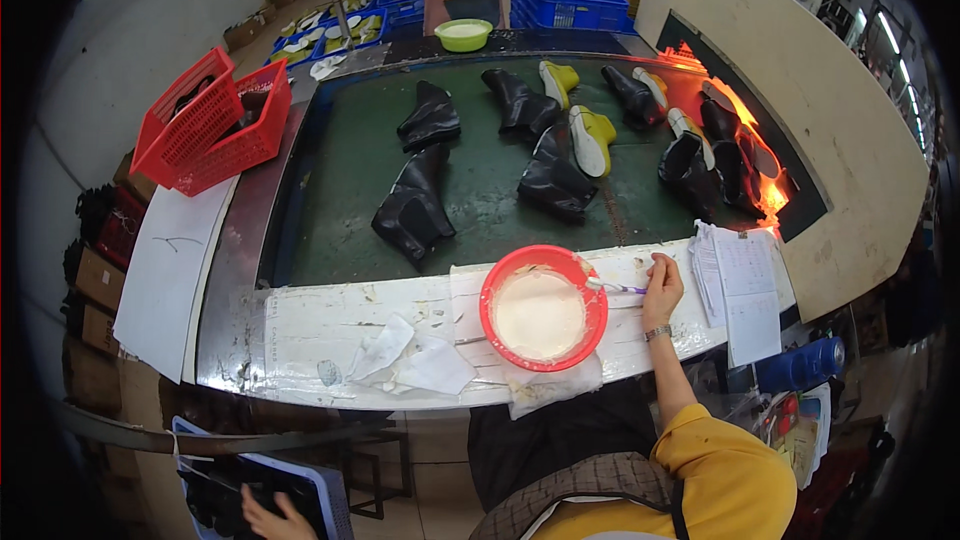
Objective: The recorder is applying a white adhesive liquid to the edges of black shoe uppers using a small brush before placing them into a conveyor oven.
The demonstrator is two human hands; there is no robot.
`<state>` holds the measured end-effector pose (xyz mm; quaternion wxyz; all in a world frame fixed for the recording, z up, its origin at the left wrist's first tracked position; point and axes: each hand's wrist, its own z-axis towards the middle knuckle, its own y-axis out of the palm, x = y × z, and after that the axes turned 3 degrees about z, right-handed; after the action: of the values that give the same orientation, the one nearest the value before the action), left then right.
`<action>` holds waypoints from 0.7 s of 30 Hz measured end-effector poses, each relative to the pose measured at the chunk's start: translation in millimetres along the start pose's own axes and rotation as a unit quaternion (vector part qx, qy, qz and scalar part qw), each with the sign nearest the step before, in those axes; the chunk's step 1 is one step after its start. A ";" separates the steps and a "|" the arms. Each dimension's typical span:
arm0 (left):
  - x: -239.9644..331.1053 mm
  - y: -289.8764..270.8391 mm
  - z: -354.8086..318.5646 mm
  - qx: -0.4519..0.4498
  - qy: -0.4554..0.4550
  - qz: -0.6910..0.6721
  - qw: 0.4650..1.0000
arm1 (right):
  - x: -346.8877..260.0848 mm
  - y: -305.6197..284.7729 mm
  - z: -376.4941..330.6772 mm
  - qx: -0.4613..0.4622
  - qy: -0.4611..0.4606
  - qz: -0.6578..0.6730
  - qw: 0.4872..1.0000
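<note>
At lower left the left hand [268, 518] rests by a dark case, grip unclear; black boots [413, 208] lie untouched on the green belt; the right hand [661, 285] pinches a brush [617, 287] over the red bowl [543, 307] of white paste, no boot yet coated.

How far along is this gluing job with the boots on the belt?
Done: hard to tell; no boot on the green conveyor belt shows visible glue. In hand: the right hand holds a brush at the rim of the red bowl of white paste. The left hand sits low by a dark tray. Left: several black boots and yellow-soled ones lie untouched.
</note>
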<state>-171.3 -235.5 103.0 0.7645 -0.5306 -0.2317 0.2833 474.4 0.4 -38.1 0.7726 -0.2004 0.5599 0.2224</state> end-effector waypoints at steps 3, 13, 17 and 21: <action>-88.2 82.3 -24.9 -0.210 0.013 0.271 0.940 | 1.4 11.9 -0.4 -0.008 -0.030 -0.003 1.000; -67.6 32.8 -35.1 -0.094 -0.003 0.053 0.994 | 3.6 5.1 -0.4 -0.016 -0.014 -0.017 1.000; -75.3 14.1 -38.9 -0.059 0.088 -0.029 0.994 | 0.5 4.1 -1.4 -0.027 -0.005 -0.001 1.000; -66.3 -7.2 -30.1 0.016 0.062 -0.044 0.997 | -4.1 5.0 -3.6 -0.029 -0.001 0.006 1.000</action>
<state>-198.8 -303.0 96.3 0.7976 -0.5240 -0.2024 0.2198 467.6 2.0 -35.6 0.7656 -0.2190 0.5539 0.2431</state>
